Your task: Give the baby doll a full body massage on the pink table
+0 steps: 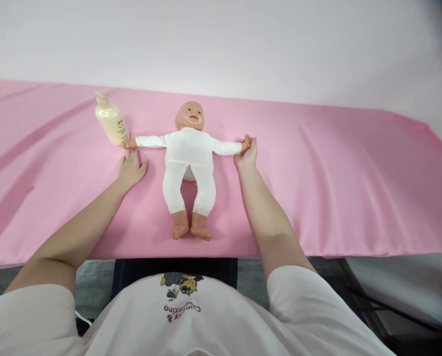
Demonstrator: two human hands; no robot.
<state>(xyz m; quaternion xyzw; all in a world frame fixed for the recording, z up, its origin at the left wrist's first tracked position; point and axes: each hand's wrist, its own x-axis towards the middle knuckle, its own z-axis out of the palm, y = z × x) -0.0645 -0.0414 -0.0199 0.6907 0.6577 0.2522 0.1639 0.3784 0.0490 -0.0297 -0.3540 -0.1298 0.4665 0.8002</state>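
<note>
A baby doll (189,148) with a white cloth body lies on its back, arms stretched out to both sides and feet toward me. My left hand (132,169) rests palm down with fingers apart, just below the doll's hand on the left. My right hand (247,152) is turned palm up under the doll's other hand, its fingers curled around it. Behind the doll's left-side hand stands a pale yellow pump bottle (111,121), appearing tilted in this view. Part of my right hand's grip is hidden by the doll's hand.
A pink cloth (335,188) covers the table, with folds at both sides. Its front edge runs close to my body. Behind the table is a white wall or sheet (221,44). A dark table leg (358,301) shows below at the right.
</note>
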